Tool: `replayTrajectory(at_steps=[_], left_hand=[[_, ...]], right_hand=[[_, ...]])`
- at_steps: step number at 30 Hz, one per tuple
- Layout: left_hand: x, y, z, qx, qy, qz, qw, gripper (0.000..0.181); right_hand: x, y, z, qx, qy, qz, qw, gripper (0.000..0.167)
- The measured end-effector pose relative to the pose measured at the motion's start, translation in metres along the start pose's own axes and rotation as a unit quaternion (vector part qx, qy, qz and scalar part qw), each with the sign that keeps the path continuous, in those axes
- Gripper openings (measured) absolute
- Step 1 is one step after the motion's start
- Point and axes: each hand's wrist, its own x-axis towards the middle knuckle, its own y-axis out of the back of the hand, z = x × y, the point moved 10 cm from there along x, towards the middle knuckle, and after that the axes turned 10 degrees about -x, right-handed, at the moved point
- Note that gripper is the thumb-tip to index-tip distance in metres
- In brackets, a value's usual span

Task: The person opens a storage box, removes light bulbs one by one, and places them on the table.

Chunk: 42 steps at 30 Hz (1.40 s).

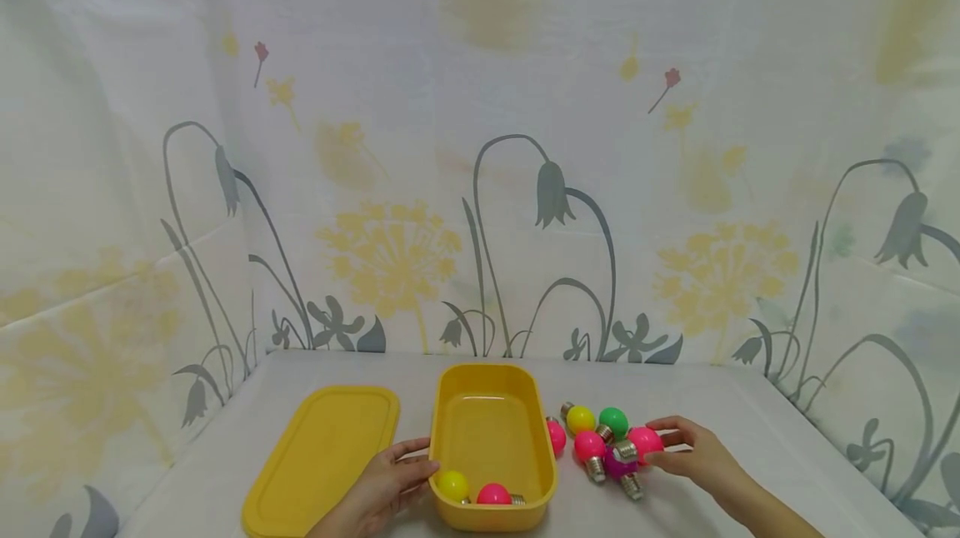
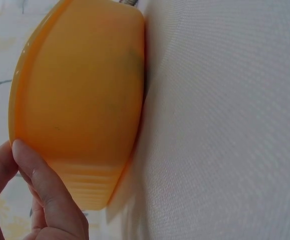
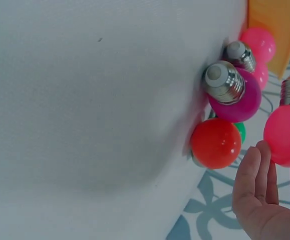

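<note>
My left hand (image 1: 384, 484) pinches the left rim of a deep yellow plastic box (image 1: 491, 517), thumb and finger at its edge. Inside the box, at the near end, lie a yellow light bulb (image 1: 453, 485) and a pink light bulb (image 1: 494, 494). Over on the right, my right hand (image 1: 699, 459) holds another pink light bulb (image 3: 286, 134) by its round end, its metal base pointing away from the palm. Just beside it lie a purple bulb (image 3: 240, 102) and a red bulb (image 3: 216, 143); the held bulb seems to cover the red one in the head view.
Also on the white tabletop (image 1: 712, 401) are a yellow bulb (image 1: 581, 420), a green bulb (image 1: 614, 421), a pink bulb (image 1: 588, 445) and one more pink bulb (image 1: 557, 437) against the box's right side. A flat yellow lid (image 1: 322, 455) lies left of the box. Flower-printed cloth (image 1: 510, 271) hangs behind.
</note>
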Motion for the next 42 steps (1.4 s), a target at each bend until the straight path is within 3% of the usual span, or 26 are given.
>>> replayTrajectory(at_steps=[14, 27, 42], left_hand=[[-0.001, -0.001, 0.001, 0.000, -0.004, -0.001, 1.0000, 0.058], [0.000, 0.000, -0.001, -0.004, -0.007, -0.001, 1.0000, 0.058], [-0.001, -0.001, 0.000, -0.008, -0.012, -0.003, 0.9999, 0.055]], right_hand=[[0.000, 0.014, 0.030, -0.023, -0.039, 0.009, 0.9990, 0.061], [0.009, 0.008, 0.057, 0.001, -0.076, 0.000, 0.9971, 0.053], [0.014, 0.000, 0.066, 0.010, -0.105, -0.017, 0.9943, 0.055]])
